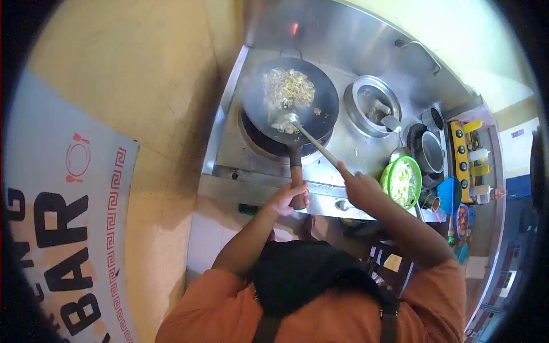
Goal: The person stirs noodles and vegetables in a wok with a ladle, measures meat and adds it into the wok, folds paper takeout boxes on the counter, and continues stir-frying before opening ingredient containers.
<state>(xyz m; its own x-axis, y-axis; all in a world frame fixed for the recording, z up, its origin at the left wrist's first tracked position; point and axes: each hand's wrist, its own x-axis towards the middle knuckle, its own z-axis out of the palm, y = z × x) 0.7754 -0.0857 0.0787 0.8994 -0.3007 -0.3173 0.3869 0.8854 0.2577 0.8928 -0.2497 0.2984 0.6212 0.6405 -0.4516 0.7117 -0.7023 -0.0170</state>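
Observation:
My left hand (284, 198) is wrapped round the brown handle of a dark wok (323, 86) that sits on the stove burner. Noodles (290, 88) lie in the far part of the wok, with a smaller heap nearer the handle. In my right hand (361, 188) is the long wooden handle of a wok spatula (313, 138). The spatula's metal end touches the food near the wok's middle, though part of it is lost among the noodles. Haze hangs over the wok's left side. Near my right hand stands a green basket (390, 182) holding pale shredded vegetables (404, 184).
A round metal pan (355, 108) with utensils in it stands right of the wok. Dark pots (430, 152), squeeze bottles (479, 155) and a yellow burner unit (459, 146) line the right side. A steel backsplash (343, 34) rises behind; a lettered banner (86, 228) hangs at left.

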